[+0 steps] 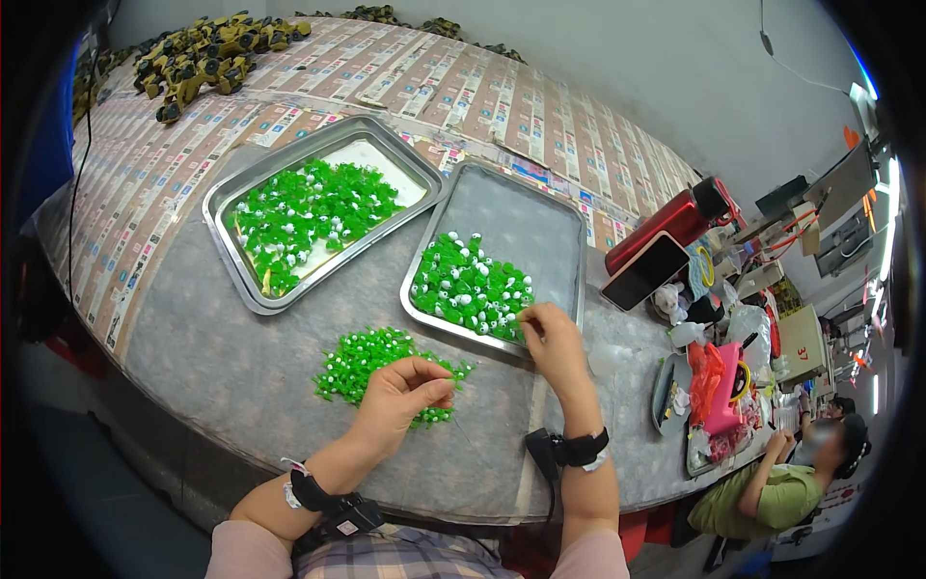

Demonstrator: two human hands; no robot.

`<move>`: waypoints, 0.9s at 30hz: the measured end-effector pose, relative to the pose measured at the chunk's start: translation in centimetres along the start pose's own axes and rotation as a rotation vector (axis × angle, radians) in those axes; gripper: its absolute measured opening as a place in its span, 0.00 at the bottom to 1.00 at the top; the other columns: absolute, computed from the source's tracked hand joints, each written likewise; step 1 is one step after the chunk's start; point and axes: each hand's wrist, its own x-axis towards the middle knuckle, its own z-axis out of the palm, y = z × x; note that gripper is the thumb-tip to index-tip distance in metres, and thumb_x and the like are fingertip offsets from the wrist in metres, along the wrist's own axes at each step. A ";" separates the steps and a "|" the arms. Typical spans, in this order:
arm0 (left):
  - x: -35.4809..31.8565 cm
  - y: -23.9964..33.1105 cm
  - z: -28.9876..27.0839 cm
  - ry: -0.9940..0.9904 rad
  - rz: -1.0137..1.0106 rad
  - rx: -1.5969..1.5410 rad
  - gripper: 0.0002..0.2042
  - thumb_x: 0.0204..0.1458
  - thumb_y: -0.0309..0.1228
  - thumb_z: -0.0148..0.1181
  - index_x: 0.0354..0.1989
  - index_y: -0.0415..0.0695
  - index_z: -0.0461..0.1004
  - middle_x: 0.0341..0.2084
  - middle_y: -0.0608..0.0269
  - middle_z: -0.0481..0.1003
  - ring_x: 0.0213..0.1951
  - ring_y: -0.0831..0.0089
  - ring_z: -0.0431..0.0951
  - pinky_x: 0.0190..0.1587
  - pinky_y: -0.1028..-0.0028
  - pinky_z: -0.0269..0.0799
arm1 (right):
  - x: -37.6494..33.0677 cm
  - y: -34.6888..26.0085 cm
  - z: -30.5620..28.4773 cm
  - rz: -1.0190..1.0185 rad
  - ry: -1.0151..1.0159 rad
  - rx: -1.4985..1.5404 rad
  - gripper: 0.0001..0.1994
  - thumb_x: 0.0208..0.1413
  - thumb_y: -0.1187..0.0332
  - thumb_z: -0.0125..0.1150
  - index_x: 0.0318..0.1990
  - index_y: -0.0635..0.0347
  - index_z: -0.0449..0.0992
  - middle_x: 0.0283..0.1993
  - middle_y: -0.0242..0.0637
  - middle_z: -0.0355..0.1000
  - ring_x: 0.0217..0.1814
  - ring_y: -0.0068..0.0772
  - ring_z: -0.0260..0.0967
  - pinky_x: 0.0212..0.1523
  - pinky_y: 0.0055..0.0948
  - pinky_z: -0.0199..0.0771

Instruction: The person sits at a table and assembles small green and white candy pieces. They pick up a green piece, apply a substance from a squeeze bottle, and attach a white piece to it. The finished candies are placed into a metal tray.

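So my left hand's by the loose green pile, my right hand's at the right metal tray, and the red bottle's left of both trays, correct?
Not quite: the head view shows the red bottle right of both trays, not left. Your left hand is by the loose green pile and your right hand at the right metal tray.

Brown-and-black parts heaped at the upper left; a dark cord hanging down the left side; a red bottle right of centre, a phone just beside it; a pink holder farther right; a person in green at the lower right.
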 end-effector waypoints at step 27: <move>0.0 -0.2 -0.2 -0.112 -0.075 -0.017 0.05 0.45 0.25 0.53 0.31 0.39 0.69 0.24 0.63 0.71 0.26 0.79 0.71 0.31 0.80 0.68 | -4.4 -4.1 -0.8 0.123 -0.023 0.532 0.09 0.39 0.78 0.56 0.32 0.67 0.68 0.29 0.36 0.69 0.31 0.23 0.67 0.34 0.20 0.66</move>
